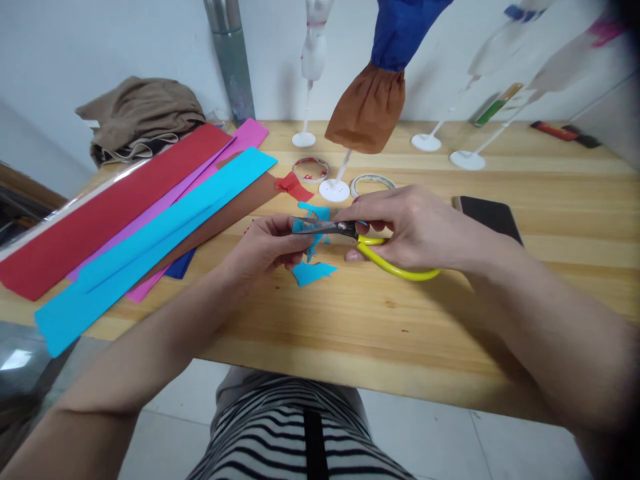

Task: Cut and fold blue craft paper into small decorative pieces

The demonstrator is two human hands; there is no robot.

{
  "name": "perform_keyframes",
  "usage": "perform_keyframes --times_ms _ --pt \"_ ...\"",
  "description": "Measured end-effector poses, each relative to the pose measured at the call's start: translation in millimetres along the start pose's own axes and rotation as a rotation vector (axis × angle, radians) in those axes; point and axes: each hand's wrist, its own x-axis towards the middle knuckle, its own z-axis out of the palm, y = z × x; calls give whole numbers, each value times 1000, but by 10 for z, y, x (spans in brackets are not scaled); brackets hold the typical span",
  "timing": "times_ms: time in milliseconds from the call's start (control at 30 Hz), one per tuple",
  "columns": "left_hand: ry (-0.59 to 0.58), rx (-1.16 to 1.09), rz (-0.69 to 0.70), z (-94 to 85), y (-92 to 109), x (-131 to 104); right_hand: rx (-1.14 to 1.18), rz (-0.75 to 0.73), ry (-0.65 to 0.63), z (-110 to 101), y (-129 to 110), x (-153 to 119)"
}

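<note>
Toward the worktop's (350,327) near left corner, paper strips (165,220) are jutting past the edge. Over the middle, I'm pinching blue paper (313,243) with my left hand (267,243) and gripping scissors (345,229) with my right hand (413,223), blades crossing it. Beyond, tape rolls (373,177) are lying before stands (304,139) near the far edge.

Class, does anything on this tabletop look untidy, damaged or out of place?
Yes: a jagged blue scrap lies near the left hand, and a creased red scrap lies farther back. Both look ragged against the long blue strip.
</note>
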Motion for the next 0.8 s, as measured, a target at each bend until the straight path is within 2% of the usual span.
perform_keyframes --times_ms 167,800 --pt "8 -6 -4 9 17 1 58 -4 -17 -19 -10 3" --pt "47 14 -5 -1 14 -19 43 39 -25 -5 -8 3"
